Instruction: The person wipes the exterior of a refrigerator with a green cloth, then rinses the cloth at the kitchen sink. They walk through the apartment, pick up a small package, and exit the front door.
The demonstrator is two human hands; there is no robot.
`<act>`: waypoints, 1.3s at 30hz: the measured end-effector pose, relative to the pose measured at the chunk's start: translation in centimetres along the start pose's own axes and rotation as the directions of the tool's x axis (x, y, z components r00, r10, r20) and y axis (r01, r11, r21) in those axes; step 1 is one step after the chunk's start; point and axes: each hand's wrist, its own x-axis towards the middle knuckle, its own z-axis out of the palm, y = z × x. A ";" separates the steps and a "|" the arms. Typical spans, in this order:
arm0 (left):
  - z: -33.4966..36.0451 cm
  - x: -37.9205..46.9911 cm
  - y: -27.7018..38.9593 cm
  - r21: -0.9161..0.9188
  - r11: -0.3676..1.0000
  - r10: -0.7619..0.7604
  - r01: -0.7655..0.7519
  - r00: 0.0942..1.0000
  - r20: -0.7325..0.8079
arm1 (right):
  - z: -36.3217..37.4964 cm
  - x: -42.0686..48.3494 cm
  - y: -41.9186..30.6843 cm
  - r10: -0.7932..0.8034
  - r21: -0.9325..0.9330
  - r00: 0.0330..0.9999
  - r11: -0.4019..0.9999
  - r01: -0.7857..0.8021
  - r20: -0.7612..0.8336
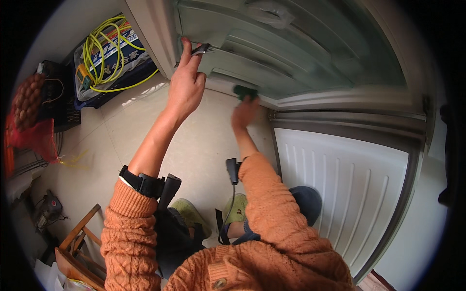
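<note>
An upright door panel (247, 47) with a moulded, greenish inner face stands before me, apparently a refrigerator door. My left hand (188, 82) reaches up to its left edge with extended fingers, and between them is a dark brush (201, 49) with thin bristles. Lower and further right, my right hand (246, 112) is blurred and holds a dark green cloth or pad (244, 91) near the panel's bottom edge. Whether the pad touches the panel cannot be told. A clear plastic piece (271, 14) shows high on the panel.
To the right stands a white ribbed door panel (338, 185). At the left are a dark crate (109, 89) with a coiled yellow cable (98, 54), a black bag (60, 94) and a red net bag (27, 105). A wooden stool (78, 267) stands lower left, near my green slippers (191, 214).
</note>
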 end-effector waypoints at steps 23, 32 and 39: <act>8.4 -9.7 -11.8 -0.442 0.641 -0.675 0.628 0.735 0.065 | -2.3 2.3 -9.8 -0.456 0.141 0.800 0.888 0.437 0.390; 6.8 -12.3 -13.7 -0.524 0.510 -0.789 0.682 0.614 0.032 | 3.8 0.4 -16.1 -0.752 0.032 0.606 0.633 0.773 0.260; 6.4 -13.1 -13.9 -0.609 0.422 -0.826 0.671 0.562 0.047 | 3.3 0.3 -14.9 -0.652 -0.003 0.711 0.736 0.677 0.264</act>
